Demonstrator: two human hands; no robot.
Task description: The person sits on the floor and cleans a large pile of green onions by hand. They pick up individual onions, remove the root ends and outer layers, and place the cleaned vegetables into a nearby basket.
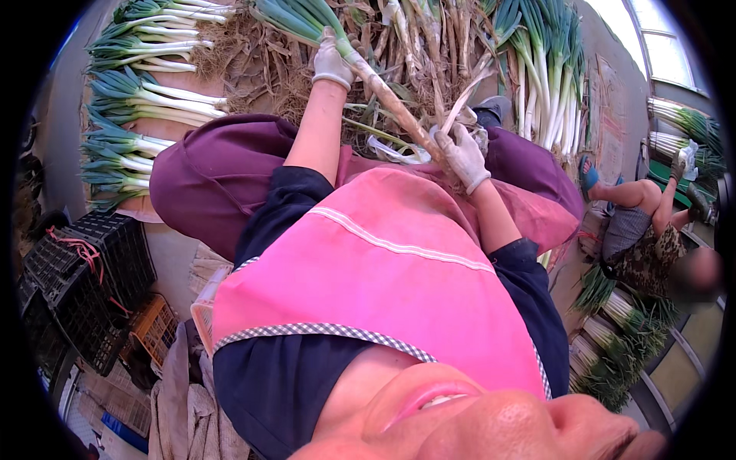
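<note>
My left hand, in a pale work glove, grips a large Welsh onion just below its green leaves. The stalk slants down to the right, its lower part brown and soiled, with the root end against my pink apron. My right hand, also gloved, is beside that lower end, its fingers closed on a pale strip of outer leaf that rises to the upper right. Part of the root end is hidden by this hand. Loose peelings lie between my knees.
Unpeeled onions with dry leaves lie ahead. Cleaned onions are laid in bunches at left and right. Black crates and an orange crate stand at lower left. At right another person sits near more bundles.
</note>
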